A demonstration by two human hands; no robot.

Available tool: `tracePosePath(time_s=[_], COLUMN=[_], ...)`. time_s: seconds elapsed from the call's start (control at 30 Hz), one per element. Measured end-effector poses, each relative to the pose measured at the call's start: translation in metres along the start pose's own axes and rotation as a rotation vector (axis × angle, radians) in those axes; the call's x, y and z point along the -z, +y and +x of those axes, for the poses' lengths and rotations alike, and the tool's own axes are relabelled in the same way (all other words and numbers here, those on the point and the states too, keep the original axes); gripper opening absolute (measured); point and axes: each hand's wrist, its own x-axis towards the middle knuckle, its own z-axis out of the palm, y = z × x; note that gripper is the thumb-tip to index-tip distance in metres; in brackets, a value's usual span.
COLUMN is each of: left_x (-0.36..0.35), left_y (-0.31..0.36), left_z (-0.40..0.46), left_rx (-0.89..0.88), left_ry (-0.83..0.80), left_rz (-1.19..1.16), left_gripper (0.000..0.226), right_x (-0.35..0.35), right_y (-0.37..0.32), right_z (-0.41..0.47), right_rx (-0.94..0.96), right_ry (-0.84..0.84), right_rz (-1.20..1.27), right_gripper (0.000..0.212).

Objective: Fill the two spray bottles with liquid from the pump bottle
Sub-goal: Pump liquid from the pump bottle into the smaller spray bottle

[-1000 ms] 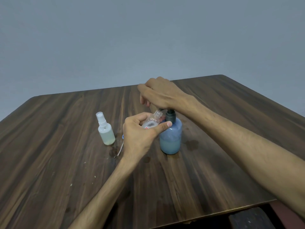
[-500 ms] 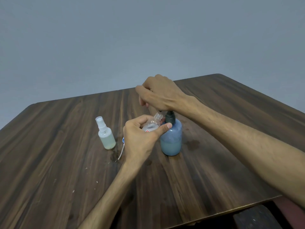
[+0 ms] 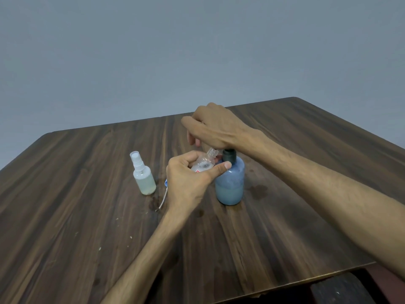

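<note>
Blue pump bottle stands mid-desk, the right hand arched palm-down on its dark pump head, its grip curled, on what I cannot tell. Left hand reaches in from below, its grip closed around a tilted clear spray bottle, open neck under the spout. A capped spray bottle stands upright to the left

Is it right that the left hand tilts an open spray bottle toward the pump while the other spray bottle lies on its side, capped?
Not quite. In the head view the other spray bottle stands upright on the table, capped. The rest holds: the left hand tilts the open spray bottle toward the pump.
</note>
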Motion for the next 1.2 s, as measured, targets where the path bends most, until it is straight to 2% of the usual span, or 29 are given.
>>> tracePosePath(time_s=[0.1, 0.27, 0.43, 0.57, 0.73, 0.87, 1.0, 1.13, 1.2], left_x=[0.0007, 0.0002, 0.0012, 0.0003, 0.0006, 0.0012, 0.0011, -0.0006, -0.0006], left_y=[0.0009, -0.0027, -0.0017, -0.0021, -0.0015, -0.0021, -0.0012, -0.0017, -0.001], left_z=[-0.0001, 0.0008, 0.0007, 0.0004, 0.0005, 0.001, 0.0011, 0.0017, 0.0015], left_rx=[-0.004, -0.027, -0.02, -0.032, -0.021, -0.042, -0.022, -0.017, -0.016], left_ry=[-0.008, 0.008, -0.006, 0.003, -0.011, 0.01, 0.003, 0.015, 0.008], left_rz=[-0.016, 0.01, -0.01, -0.006, -0.016, 0.012, 0.002, -0.005, 0.006], left_gripper=[0.022, 0.027, 0.023, 0.029, 0.025, 0.028, 0.024, 0.027, 0.027], right_x=[0.0076, -0.0001, 0.0074, -0.0006, 0.0075, 0.0019, 0.0089, 0.0024, 0.0042], right_y=[0.0007, 0.0011, -0.0011, 0.0003, -0.0021, -0.0011, -0.0006, 0.0013, 0.0004], right_z=[0.0045, -0.0005, 0.0046, -0.0011, 0.0039, 0.001, 0.0058, 0.0013, 0.0011], right_rx=[-0.013, -0.044, -0.044, -0.071, -0.038, -0.038, -0.027, -0.029, -0.013], right_ry=[0.072, -0.053, 0.051, -0.037, 0.027, -0.081, -0.013, -0.082, -0.038], right_rz=[0.064, -0.003, 0.019, -0.033, 0.005, -0.044, 0.027, -0.014, -0.013], right_gripper=[0.055, 0.056, 0.054, 0.051, 0.049, 0.05, 0.05, 0.05, 0.051])
